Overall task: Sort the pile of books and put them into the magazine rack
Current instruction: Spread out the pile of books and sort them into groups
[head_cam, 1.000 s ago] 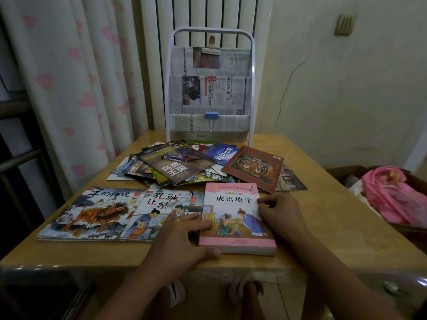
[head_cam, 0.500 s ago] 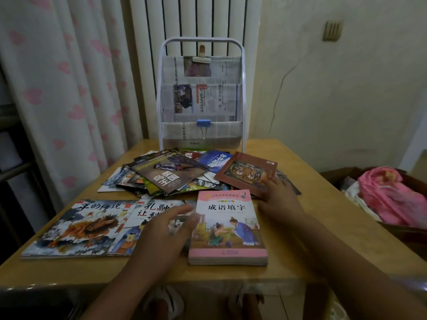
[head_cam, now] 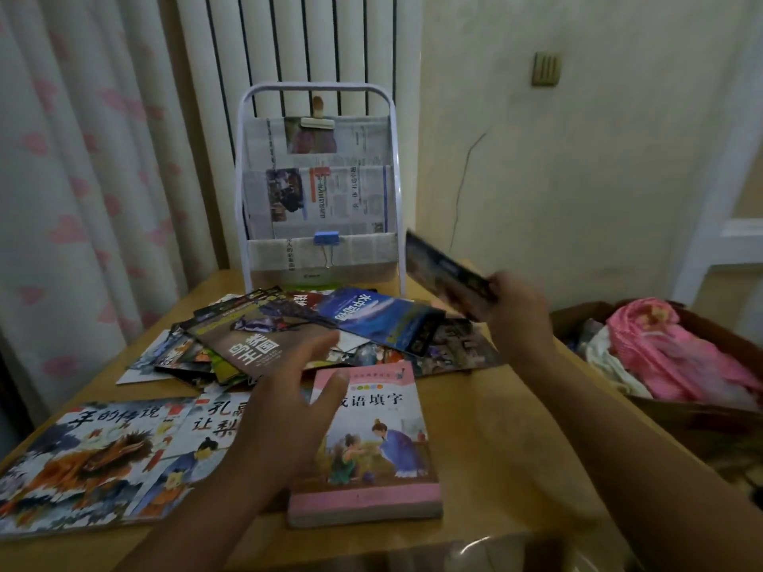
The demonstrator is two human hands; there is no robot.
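A white-framed magazine rack (head_cam: pixel 243 167) lined with newspaper stands at the table's far edge. In front of it lies a loose pile of books (head_cam: pixel 264 344), a blue one (head_cam: pixel 371 313) on top. Nearer me lie a pink book (head_cam: pixel 371 443) and two picture books (head_cam: pixel 95 452) side by side. My right hand (head_cam: pixel 516 319) grips the tiger book (head_cam: pixel 446 274), lifted and tilted above the pile's right end, blurred. My left hand (head_cam: pixel 285 410) hovers with fingers spread over the pink book's left edge, holding nothing.
The wooden table (head_cam: pixel 516 439) has bare surface on its right side. A cardboard box (head_cam: pixel 702 419) with pink cloth sits right of the table. A curtain (head_cam: pixel 82 179) hangs at the left and a radiator (head_cam: pixel 297 43) stands behind the rack.
My right hand has picked the tiger book off the pile and raised it to the right. My left hand has lifted off the pink book and moved forward.
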